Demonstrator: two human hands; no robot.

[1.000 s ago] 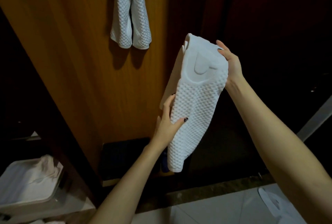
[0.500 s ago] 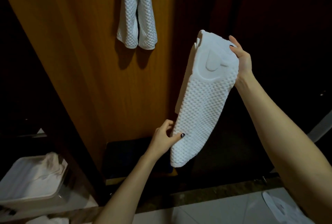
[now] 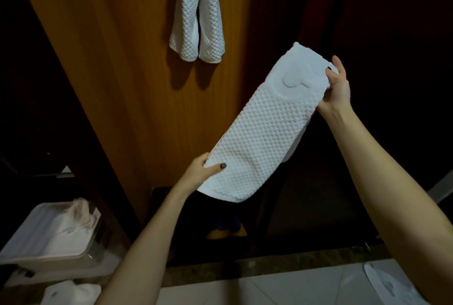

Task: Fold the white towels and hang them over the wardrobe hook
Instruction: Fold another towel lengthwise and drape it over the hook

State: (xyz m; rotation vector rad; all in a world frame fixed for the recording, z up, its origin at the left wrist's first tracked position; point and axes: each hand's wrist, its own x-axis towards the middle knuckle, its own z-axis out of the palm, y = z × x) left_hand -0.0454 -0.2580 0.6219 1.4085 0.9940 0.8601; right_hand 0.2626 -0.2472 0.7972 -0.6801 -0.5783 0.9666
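I am pinching the folded towel (image 3: 264, 133) with left hand (image 3: 198, 172) low and right hand (image 3: 339, 86) high, pulling it flat for hanging.

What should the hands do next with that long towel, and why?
Probably lift the folded towel up beside the hanging towel. The left hand and right hand grip its two ends, so it looks ready to drape.

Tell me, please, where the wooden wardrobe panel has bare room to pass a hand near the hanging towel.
Bare wood lies left of the hanging towel on the wardrobe panel, and below it, above the left hand. Lower right is crowded: the held towel and right hand fill that side.
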